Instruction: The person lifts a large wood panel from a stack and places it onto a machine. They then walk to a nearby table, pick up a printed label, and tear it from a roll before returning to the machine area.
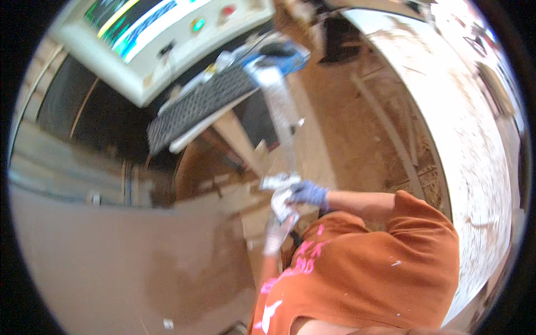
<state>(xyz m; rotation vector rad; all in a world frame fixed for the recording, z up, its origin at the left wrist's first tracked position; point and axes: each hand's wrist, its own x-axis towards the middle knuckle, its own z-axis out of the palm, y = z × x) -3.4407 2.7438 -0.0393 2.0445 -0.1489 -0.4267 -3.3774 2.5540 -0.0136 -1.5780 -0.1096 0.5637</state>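
Near the middle of the head view, both of my gloved hands meet at a small white paper-like bundle [282, 202]. My right hand [311, 194], in a blue-purple glove, closes on its upper right side. From below, my left hand [277, 233], in a paler glove, grips its lower end. Blur hides the exact finger positions and the kind of thing held. Just beyond the bundle lies a white flat piece [280, 180], at the near end of a long pale strip [282, 109].
A dark keyboard [204, 109] rests tilted beneath a control cabinet [156, 78] with a lit screen and buttons. Blue packaging [290, 58] lies beside it. A brown panel surface [111, 262] spreads left; a long white dusty board [469, 128] stands right. Wood scraps [391, 128] litter the floor.
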